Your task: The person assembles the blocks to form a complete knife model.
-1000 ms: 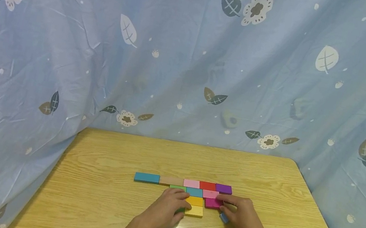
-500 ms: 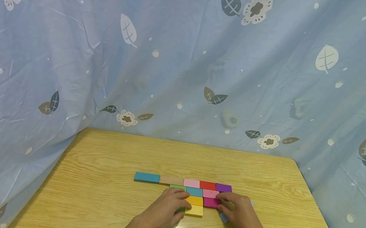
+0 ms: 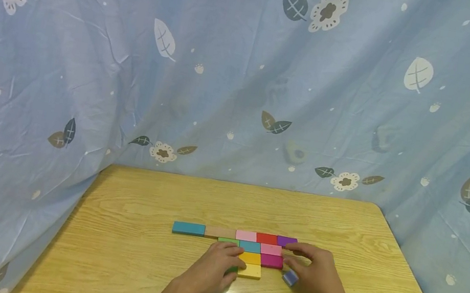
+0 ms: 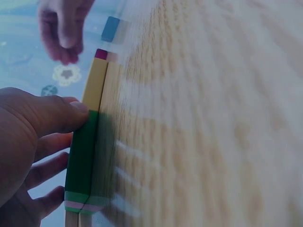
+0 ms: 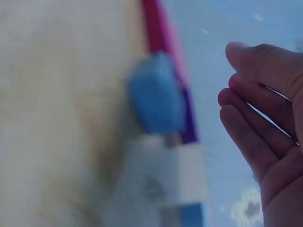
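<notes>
Flat coloured blocks lie edge to edge in staggered rows on the table. My left hand [image 3: 214, 267] rests over the left part of the nearer rows. In the left wrist view its thumb touches the dark green block [image 4: 83, 153], beside the yellow block [image 3: 250, 271]. My right hand [image 3: 318, 272] holds nothing, thumb and fingers apart, just off the right end of the magenta block [image 3: 272, 261] and pink block [image 3: 271, 249]. A small blue block [image 3: 290, 278] lies apart below that hand; it looms blurred in the right wrist view.
The back row runs from a long blue block [image 3: 188, 229] through tan [image 3: 220, 232], pink and red [image 3: 266, 239] to purple [image 3: 286, 241]. Another blue block [image 5: 191, 215] shows in the right wrist view. A patterned cloth [image 3: 230, 63] hangs behind the wooden table [image 3: 128, 253].
The magenta block slid slightly left, into line under the pink one. My right hand then came off the blocks, moving a little right and up. My left hand stayed put.
</notes>
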Action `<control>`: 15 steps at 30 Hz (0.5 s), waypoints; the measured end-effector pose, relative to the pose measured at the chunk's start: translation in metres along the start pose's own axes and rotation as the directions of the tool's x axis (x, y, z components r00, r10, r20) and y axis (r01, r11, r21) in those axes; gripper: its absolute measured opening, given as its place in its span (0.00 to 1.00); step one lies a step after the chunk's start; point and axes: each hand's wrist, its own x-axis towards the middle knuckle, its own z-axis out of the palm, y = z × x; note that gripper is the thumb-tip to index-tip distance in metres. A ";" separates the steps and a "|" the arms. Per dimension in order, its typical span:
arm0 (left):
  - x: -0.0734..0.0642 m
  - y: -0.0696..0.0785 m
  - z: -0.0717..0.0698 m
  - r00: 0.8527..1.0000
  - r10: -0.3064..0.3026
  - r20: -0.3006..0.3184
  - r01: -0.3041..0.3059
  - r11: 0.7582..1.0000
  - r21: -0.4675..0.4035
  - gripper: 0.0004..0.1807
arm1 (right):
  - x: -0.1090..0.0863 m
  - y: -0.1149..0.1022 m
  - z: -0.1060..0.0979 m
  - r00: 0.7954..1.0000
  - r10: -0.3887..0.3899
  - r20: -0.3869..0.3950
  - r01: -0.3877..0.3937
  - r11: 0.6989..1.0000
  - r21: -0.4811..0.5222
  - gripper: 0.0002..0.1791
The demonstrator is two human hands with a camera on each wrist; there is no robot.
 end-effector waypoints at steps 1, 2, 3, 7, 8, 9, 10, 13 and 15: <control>0.000 0.000 0.000 1.000 0.000 0.001 0.000 1.000 0.000 0.13 | -0.002 0.001 -0.005 0.999 0.024 -0.030 -0.024 0.999 0.022 0.15; 0.000 0.001 0.000 1.000 -0.001 0.003 0.001 1.000 0.001 0.13 | -0.004 0.004 -0.010 0.997 0.041 -0.061 -0.039 0.998 0.048 0.15; 0.000 0.001 0.000 1.000 0.000 0.004 0.000 1.000 0.003 0.13 | -0.006 0.006 -0.016 0.994 0.061 -0.090 -0.054 0.996 0.072 0.15; 0.000 0.002 0.001 1.000 0.005 0.003 -0.005 1.000 0.005 0.13 | -0.018 0.021 -0.034 0.979 0.125 -0.159 -0.091 0.975 0.204 0.16; -0.001 0.002 0.001 1.000 0.006 0.001 -0.006 1.000 0.004 0.13 | -0.021 0.025 -0.038 0.975 0.147 -0.164 -0.106 0.966 0.235 0.16; -0.001 0.002 0.001 1.000 0.006 -0.002 -0.006 1.000 0.003 0.13 | -0.024 0.029 -0.041 0.971 0.172 -0.166 -0.124 0.956 0.265 0.17; 0.000 0.002 0.001 1.000 0.007 -0.005 -0.007 1.000 0.002 0.13 | -0.027 0.032 -0.043 0.966 0.197 -0.165 -0.144 0.947 0.287 0.17; 0.000 0.002 0.001 1.000 0.009 -0.013 -0.009 1.000 0.004 0.13 | -0.033 0.041 -0.047 0.954 0.264 -0.140 -0.209 0.925 0.318 0.20; 0.000 0.002 0.001 1.000 0.012 -0.013 -0.011 1.000 0.007 0.12 | -0.037 0.046 -0.047 0.945 0.305 -0.118 -0.254 0.912 0.322 0.21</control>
